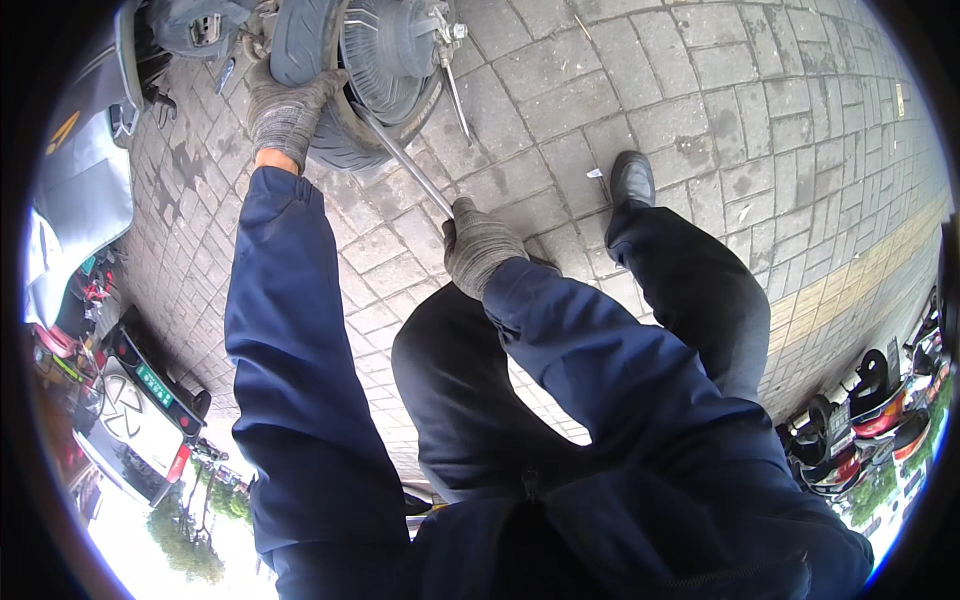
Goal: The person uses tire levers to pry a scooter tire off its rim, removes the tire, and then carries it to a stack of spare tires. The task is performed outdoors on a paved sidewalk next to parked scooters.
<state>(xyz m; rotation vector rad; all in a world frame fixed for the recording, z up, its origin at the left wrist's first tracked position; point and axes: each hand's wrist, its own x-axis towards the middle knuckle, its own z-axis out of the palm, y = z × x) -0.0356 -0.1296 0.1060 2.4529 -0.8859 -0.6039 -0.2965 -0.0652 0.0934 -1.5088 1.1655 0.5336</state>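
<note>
A wheel with a black tire (362, 150) and a grey metal hub (390, 55) with an axle lies on the paving at the top of the view. My left hand (288, 110), in a grey knit glove, is closed on the tire at its left side. My right hand (480, 245), gloved the same way, grips a long metal bar (405, 163) whose far end runs into the tire beside the hub. A second thin metal rod (458, 105) slants down from near the axle.
Grey brick paving (720, 130) surrounds my black shoe (630, 178). A silver vehicle body (85, 200) and a dark plastic part (190, 30) are at upper left. A white scooter (135, 420) stands at lower left, parked scooters (880, 400) at right.
</note>
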